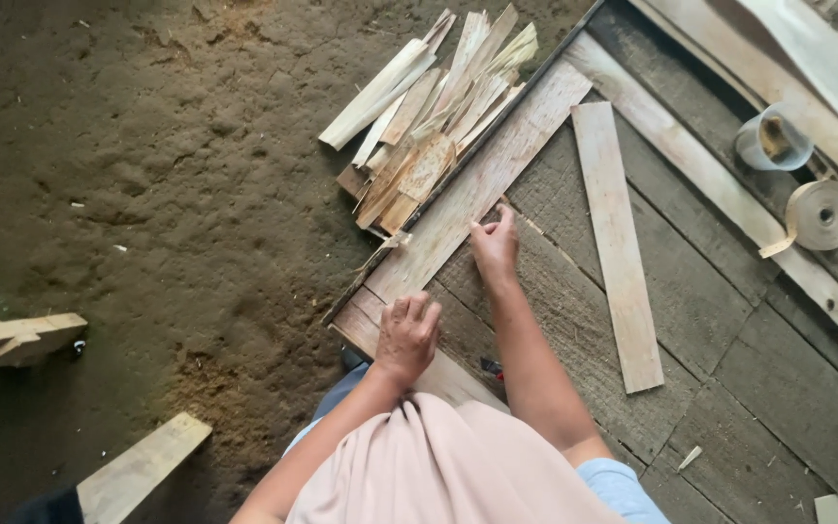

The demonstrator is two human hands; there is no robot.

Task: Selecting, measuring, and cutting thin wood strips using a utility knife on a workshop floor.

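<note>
**Hands pressed on a veneer strip**

The left hand (406, 333) lay curled on the near end of the veneer strip (467, 199); the right hand (496, 248), fingers flat, pressed its edge mid-length. Lying at the desk (729, 388) edge, the thin strip could crack or slip toward the offcut pile (434, 126).

Grey plank workbench (729, 388) above a dirt floor (147, 194)

On the bench: long veneer sheet (482, 184); loose strip (617, 243); tape roll (820, 215); plastic cup (773, 139); on the dirt, a scrap pile (429, 126).

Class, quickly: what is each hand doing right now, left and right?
Left hand: fingers curled, pressing down on the near end of the long veneer strip; grips nothing.
Right hand: open, fingertips resting on the same strip's edge.
</note>
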